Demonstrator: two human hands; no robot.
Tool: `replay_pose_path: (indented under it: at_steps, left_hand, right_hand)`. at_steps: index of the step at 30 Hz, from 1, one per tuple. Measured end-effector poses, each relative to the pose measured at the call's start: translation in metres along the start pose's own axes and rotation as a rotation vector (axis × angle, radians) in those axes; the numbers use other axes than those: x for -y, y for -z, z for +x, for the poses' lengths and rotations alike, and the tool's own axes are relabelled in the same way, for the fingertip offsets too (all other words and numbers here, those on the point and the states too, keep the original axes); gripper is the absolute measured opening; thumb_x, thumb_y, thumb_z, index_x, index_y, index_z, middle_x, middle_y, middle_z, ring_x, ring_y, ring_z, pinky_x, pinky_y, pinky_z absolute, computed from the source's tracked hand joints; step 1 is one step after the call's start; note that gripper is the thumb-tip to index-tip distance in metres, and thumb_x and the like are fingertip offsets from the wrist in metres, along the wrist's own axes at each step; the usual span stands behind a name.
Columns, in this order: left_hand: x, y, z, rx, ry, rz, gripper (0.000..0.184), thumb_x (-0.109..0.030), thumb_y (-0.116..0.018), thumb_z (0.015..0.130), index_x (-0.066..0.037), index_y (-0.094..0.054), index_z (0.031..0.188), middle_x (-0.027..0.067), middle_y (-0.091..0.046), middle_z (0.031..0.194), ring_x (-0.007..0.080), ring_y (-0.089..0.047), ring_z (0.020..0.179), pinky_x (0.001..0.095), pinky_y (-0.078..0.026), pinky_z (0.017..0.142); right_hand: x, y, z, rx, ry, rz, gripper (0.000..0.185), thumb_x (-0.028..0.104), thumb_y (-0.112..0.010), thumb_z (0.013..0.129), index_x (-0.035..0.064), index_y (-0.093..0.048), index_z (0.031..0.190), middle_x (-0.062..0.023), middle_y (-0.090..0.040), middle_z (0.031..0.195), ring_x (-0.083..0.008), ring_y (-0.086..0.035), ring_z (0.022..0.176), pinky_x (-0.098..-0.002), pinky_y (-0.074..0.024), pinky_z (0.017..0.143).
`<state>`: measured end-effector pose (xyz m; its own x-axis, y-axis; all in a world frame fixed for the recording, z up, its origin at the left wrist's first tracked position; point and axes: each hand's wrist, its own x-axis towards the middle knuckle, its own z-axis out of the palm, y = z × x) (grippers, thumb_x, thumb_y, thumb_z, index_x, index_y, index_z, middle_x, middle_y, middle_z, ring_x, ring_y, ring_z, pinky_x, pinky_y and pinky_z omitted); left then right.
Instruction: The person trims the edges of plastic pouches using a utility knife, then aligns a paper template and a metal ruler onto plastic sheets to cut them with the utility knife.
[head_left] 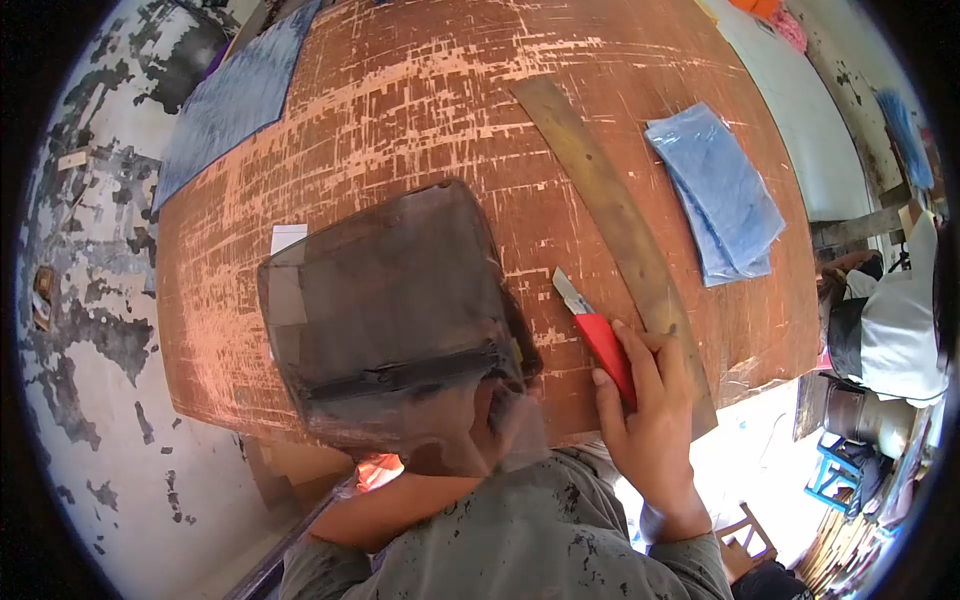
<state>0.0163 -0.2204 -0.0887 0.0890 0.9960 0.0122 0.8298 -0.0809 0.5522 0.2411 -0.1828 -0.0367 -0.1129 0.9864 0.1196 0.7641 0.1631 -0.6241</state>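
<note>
Dark translucent sheet material, folded or stacked, lies on the scratched brown table and reaches its near edge. My left hand is at the near right corner of this material, seen dimly through it; its fingers are mostly hidden. In my right hand is a red utility knife, its blade out and pointing up and to the left, just right of the dark material. A long, worn flat strip lies to the right of the knife and runs down beside my right hand.
Folded blue plastic lies at the table's right. A blue sheet covers the back left corner. A white piece shows behind the dark material. Beyond the right edge are a person's light-coloured clothing and a blue stool.
</note>
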Motion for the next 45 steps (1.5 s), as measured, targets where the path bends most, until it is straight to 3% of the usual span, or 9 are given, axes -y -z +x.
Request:
replay_pose_path:
  at_steps: [2,5,7,10,15,17,20,27,45]
  left_hand:
    - [-0.004,0.003,-0.015,0.183,0.222,-0.158,0.053,-0.045,-0.068,0.100,-0.002,-0.069,0.132,0.0214,-0.064,0.131,0.0415,-0.064,0.117,0.0507,-0.051,0.096]
    - [-0.041,0.071,-0.016,0.348,-0.195,0.377,0.060,-0.049,-0.069,0.100,-0.002,-0.067,0.138,0.0241,-0.061,0.138,0.0411,-0.063,0.121,0.0495,-0.047,0.104]
    - [-0.033,0.103,-0.023,0.885,-0.189,-0.058,0.057,-0.042,-0.071,0.101,-0.001,-0.065,0.141,0.0229,-0.065,0.137,0.0400,-0.065,0.120,0.0487,-0.051,0.102]
    - [-0.002,0.155,-0.012,1.180,-0.176,-0.632,0.047,-0.029,-0.074,0.100,-0.003,-0.067,0.139,0.0167,-0.071,0.131,0.0348,-0.069,0.117,0.0468,-0.055,0.096]
    - [-0.025,0.171,0.063,0.351,-0.660,0.101,0.044,-0.014,-0.073,0.089,-0.008,-0.070,0.132,0.0063,-0.072,0.134,0.0276,-0.068,0.123,0.0469,-0.055,0.104]
    - [-0.045,0.155,0.095,0.266,-0.788,0.459,0.055,-0.009,-0.073,0.079,-0.014,-0.068,0.134,0.0106,-0.064,0.148,0.0289,-0.063,0.132,0.0500,-0.046,0.117]
    - [-0.041,0.133,0.125,0.388,-0.946,0.606,0.054,-0.015,-0.073,0.083,-0.014,-0.066,0.136,0.0098,-0.059,0.153,0.0283,-0.052,0.145,0.0526,-0.034,0.125]
    - [-0.034,0.132,0.147,0.604,-0.999,0.595,0.043,-0.013,-0.063,0.091,-0.013,-0.066,0.134,0.0045,-0.066,0.137,0.0248,-0.058,0.135,0.0526,-0.035,0.125]
    - [-0.006,0.118,0.152,0.395,-0.999,0.398,0.034,-0.015,-0.063,0.094,-0.014,-0.073,0.126,0.0013,-0.071,0.123,0.0212,-0.065,0.118,0.0505,-0.041,0.120]
  right_hand:
    - [0.000,-0.001,0.000,-0.004,-0.014,0.031,0.048,0.010,-0.076,0.094,-0.0026,-0.064,0.139,-0.0216,-0.060,0.119,-0.0393,-0.066,0.103,-0.0453,-0.0550,0.086]
    - [-0.005,-0.005,0.000,-0.027,-0.002,0.058,0.049,0.009,-0.075,0.094,-0.0034,-0.063,0.140,-0.0218,-0.060,0.118,-0.0389,-0.065,0.102,-0.0452,-0.0547,0.086]
    - [-0.008,-0.007,0.000,-0.035,0.010,0.069,0.050,0.009,-0.075,0.094,-0.0038,-0.062,0.141,-0.0217,-0.060,0.117,-0.0387,-0.065,0.102,-0.0449,-0.0544,0.086]
    - [-0.008,-0.009,-0.002,-0.060,0.035,0.091,0.051,0.008,-0.075,0.094,-0.0043,-0.061,0.142,-0.0219,-0.060,0.117,-0.0384,-0.065,0.101,-0.0443,-0.0540,0.086]
    - [-0.012,-0.012,-0.004,-0.122,0.073,0.097,0.051,0.007,-0.074,0.095,-0.0049,-0.060,0.142,-0.0234,-0.061,0.117,-0.0386,-0.065,0.101,-0.0443,-0.0535,0.087]
    - [-0.013,-0.011,-0.005,-0.117,0.067,0.108,0.051,0.008,-0.073,0.096,-0.0056,-0.059,0.142,-0.0248,-0.062,0.118,-0.0399,-0.065,0.101,-0.0452,-0.0537,0.087]
    - [-0.013,-0.009,-0.007,-0.125,0.062,0.128,0.051,0.008,-0.073,0.096,-0.0061,-0.059,0.143,-0.0254,-0.062,0.118,-0.0411,-0.066,0.102,-0.0459,-0.0540,0.087]
    - [-0.012,-0.007,-0.009,-0.138,0.009,0.174,0.051,0.006,-0.072,0.095,-0.0065,-0.058,0.143,-0.0257,-0.062,0.117,-0.0415,-0.067,0.101,-0.0460,-0.0546,0.087]
    - [-0.003,0.012,-0.003,0.030,-0.046,0.184,0.051,0.003,-0.066,0.098,-0.0077,-0.055,0.146,-0.0289,-0.063,0.118,-0.0424,-0.067,0.100,-0.0467,-0.0545,0.088]
